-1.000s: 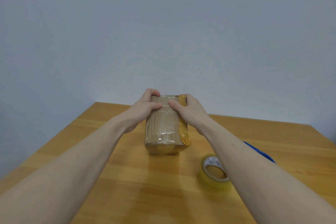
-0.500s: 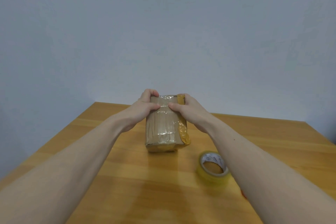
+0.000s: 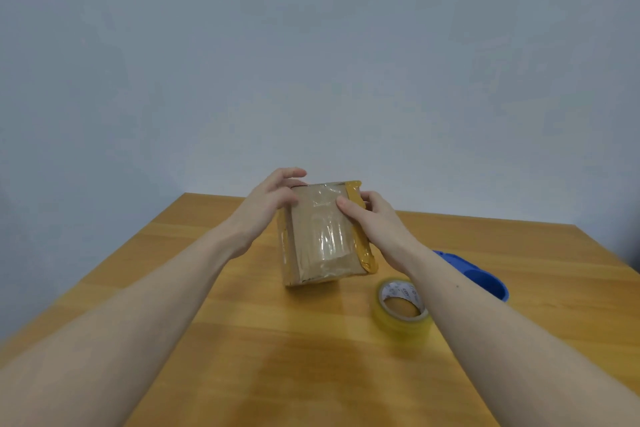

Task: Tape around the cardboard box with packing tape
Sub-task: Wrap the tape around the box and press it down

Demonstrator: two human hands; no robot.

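Two bare hands steady one taped cardboard box (image 3: pixel 322 236) standing on end at the middle of a wooden table (image 3: pixel 242 340).

The right hand (image 3: pixel 374 222) grasps the box's upper right edge: thumb flat across the glossy front face, fingers curled behind the strip of yellow-brown tape there. The left hand (image 3: pixel 268 204) lies against the upper left edge with fingers loosely spread, only partly curled, the topmost ones lifted clear above the box. One roll of packing tape (image 3: pixel 401 308) lies flat, lower right of the box and just beside the right forearm. One blue object (image 3: pixel 485 274) shows behind that forearm, mostly hidden. The table's left half and near centre are bare wood; its far edge runs close behind the box.
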